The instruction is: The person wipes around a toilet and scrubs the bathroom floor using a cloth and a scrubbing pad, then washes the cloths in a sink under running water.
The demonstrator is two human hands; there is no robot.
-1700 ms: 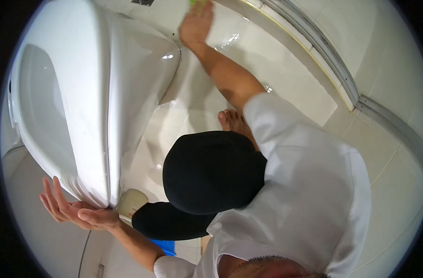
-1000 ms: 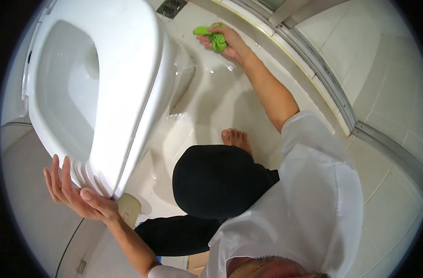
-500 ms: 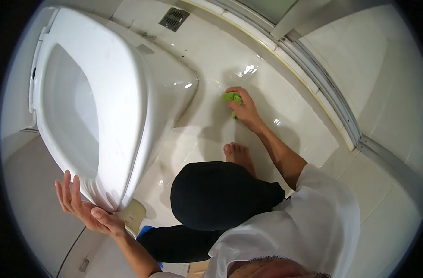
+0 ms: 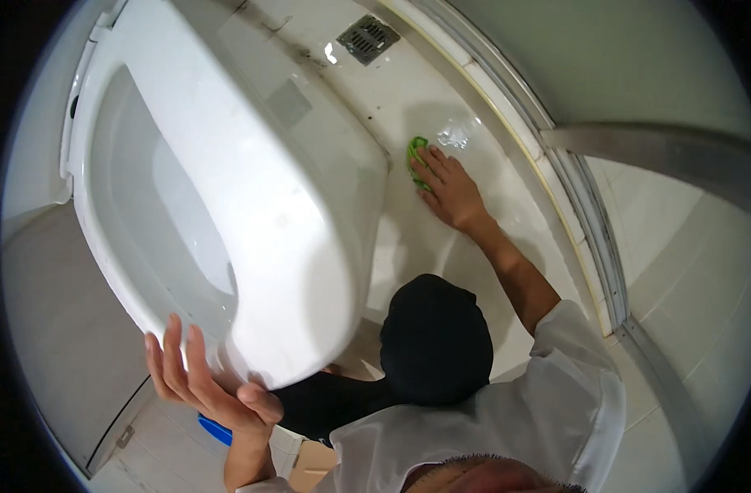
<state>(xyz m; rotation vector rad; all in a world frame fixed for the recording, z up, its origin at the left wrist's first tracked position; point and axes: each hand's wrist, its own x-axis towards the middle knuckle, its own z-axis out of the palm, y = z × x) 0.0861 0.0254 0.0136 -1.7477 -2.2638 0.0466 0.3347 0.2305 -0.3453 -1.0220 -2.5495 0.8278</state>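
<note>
Under the fingers of my right hand (image 4: 453,191) is a crumpled green cloth (image 4: 416,151), pressed against the wet tiled floor (image 4: 441,103). The fingers reach forward over it and hide part of it. My left hand (image 4: 215,400) is at the front end of the white toilet (image 4: 297,209), fingers apart and pointing up. Its palm and thumb are against or very near the rim; exact contact is hard to tell. That hand holds nothing. The toilet seat is down and the lid is up.
A square floor drain (image 4: 368,39) lies at the top, with dark grime along the toilet base. The shower door's metal track (image 4: 593,238) curves along the right. My knee (image 4: 437,337) is bent below. Something blue (image 4: 216,429) shows at lower left.
My right hand has moved slightly up with the cloth and lies flatter over it. The view has leaned closer to the toilet. My left hand stays at the toilet's front end.
</note>
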